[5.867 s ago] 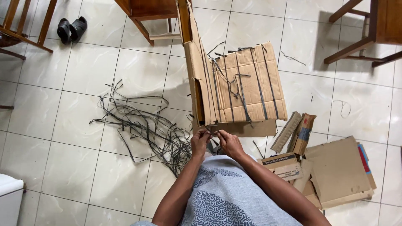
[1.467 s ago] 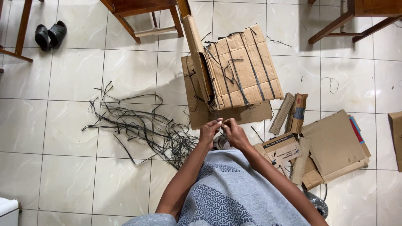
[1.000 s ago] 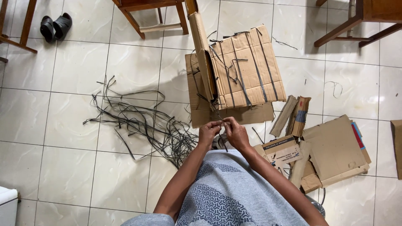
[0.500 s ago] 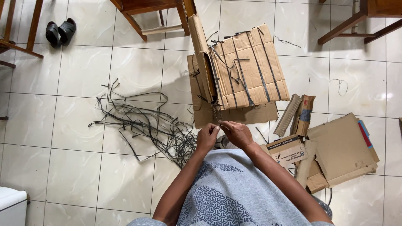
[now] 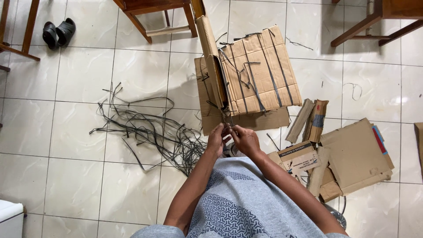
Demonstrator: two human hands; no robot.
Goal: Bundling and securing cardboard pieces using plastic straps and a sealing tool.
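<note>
Both hands meet just below the cardboard bundle on the floor. The left hand and right hand have their fingers pinched together on a thin black strap that runs up to the bundle, pulling it tight. More loose straps lie left of the fingers.

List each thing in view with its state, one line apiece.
left hand: pinching dark strap ends at the bundle's near edge
right hand: closed on the same strap ends
cardboard bundle: flattened, stacked, crossed by dark straps
loose straps: tangled heap on the tiles
cardboard scraps: flat, scattered at the right
sandals: paired, lying by a chair leg
wooden chair: standing, only legs visible
</note>
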